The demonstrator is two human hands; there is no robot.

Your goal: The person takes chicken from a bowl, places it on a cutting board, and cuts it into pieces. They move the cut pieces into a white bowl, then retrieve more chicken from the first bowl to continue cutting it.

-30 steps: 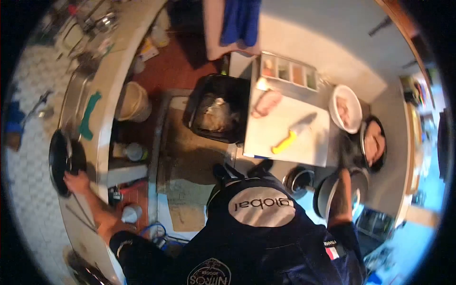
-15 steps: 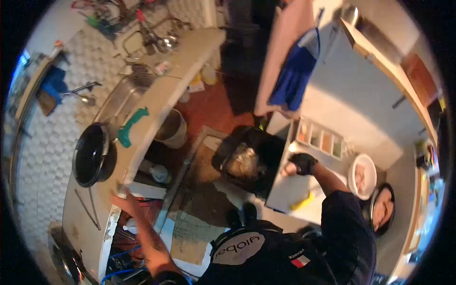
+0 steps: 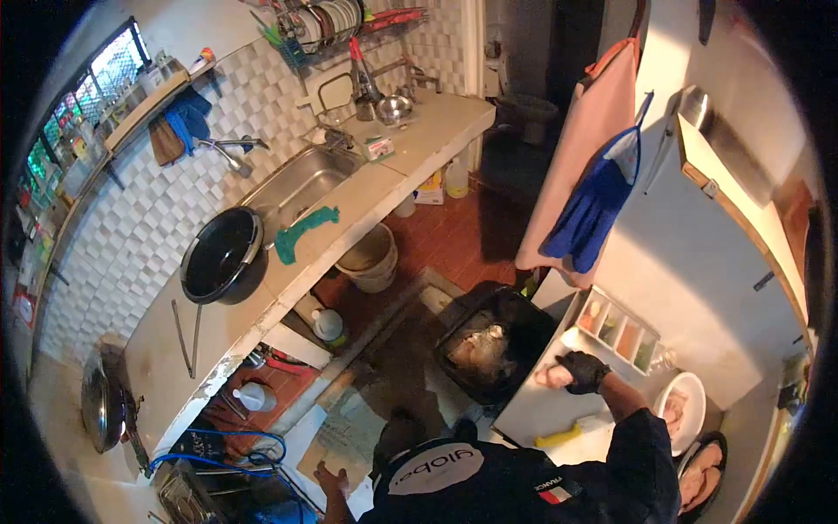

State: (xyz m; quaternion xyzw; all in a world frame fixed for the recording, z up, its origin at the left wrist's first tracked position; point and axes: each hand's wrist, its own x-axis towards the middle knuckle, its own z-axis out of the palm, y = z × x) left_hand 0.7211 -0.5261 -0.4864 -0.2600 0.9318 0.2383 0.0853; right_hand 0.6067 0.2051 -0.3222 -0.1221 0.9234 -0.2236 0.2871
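Observation:
My right hand (image 3: pixel 583 373), in a black glove, has its fingers closed on a pale pink piece of raw meat (image 3: pixel 552 375) over the white worktop (image 3: pixel 526 403) at right. A knife with a yellow handle (image 3: pixel 559 436) lies nearer my body on that worktop. Just beyond the glove sits a divided tray (image 3: pixel 618 330) with coloured contents. Right of my forearm are a white bowl (image 3: pixel 696 390) and a dark round pan (image 3: pixel 717 444), both with raw meat. My bare left hand (image 3: pixel 332 483) hangs low beside my body, fingers apart, holding nothing visible.
On the left counter are a black basin (image 3: pixel 223 253), metal tongs (image 3: pixel 186 341), a green cloth (image 3: pixel 305 234) and a sink (image 3: pixel 305 182). A black bin (image 3: pixel 496 345) stands on the floor against the worktop, and a bucket (image 3: pixel 369 262) under the counter. Blue cables (image 3: pixel 236 441) run at lower left.
My left hand has come away from the left counter's edge, back to my body. My right hand stays over the worktop with the meat. The view has tilted up, showing more of the far room.

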